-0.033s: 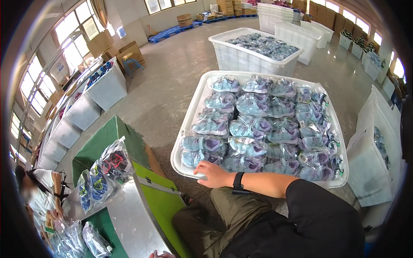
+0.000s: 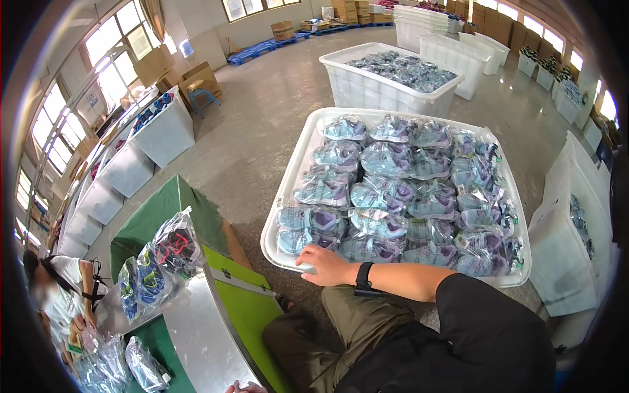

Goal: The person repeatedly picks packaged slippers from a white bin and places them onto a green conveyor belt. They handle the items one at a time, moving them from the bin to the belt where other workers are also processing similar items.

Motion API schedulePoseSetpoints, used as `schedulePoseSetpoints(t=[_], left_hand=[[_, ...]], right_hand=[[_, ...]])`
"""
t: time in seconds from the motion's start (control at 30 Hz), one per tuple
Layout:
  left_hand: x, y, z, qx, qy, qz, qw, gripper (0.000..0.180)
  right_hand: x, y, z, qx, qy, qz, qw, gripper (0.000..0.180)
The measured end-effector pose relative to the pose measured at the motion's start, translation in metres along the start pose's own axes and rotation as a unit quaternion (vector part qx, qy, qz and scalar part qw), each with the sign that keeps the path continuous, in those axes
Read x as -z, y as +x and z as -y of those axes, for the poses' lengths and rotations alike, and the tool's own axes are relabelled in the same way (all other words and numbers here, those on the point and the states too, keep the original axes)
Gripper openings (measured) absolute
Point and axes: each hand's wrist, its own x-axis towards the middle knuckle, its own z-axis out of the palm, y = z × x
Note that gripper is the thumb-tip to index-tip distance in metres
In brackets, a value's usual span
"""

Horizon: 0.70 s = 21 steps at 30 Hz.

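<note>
Inside the white tub (image 2: 269, 230) at three o'clock, bagged blue shoes (image 2: 385, 157) already lie in rows; darker bagged shoes (image 2: 152, 283) at eight lie on the bench (image 2: 200, 331). Our right hand (image 2: 323, 265) rests, loosely spread, at the tub's near edge; our left hand (image 2: 246, 388), mostly cut off, we cannot tell.

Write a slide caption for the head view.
Right hand at the near edge of a white bin holding rows of bagged blue-and-purple shoes.

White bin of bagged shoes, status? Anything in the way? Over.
Right hand at near-left corner of white bin. Left hand mostly cut off by lower edge. Bagged shoes in rows inside. In front: right arm, across near rim.
</note>
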Motion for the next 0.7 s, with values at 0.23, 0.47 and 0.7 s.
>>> schedulePoseSetpoints(t=[0.23,0.47,0.7], left_hand=[[0.009,0.003,0.006,-0.007,-0.024,0.014,1.000,0.039],[0.020,0.015,0.009,0.009,0.014,0.032,0.999,0.043],[0.040,0.032,-0.035,0.033,0.081,0.093,0.992,0.041]], right_hand=[[0.002,0.001,0.004,-0.006,-0.011,-0.006,1.000,0.034],[0.002,0.003,0.001,0.027,-0.064,-0.014,0.997,0.035],[0.002,0.008,0.007,0.014,-0.023,-0.001,1.000,0.035]])
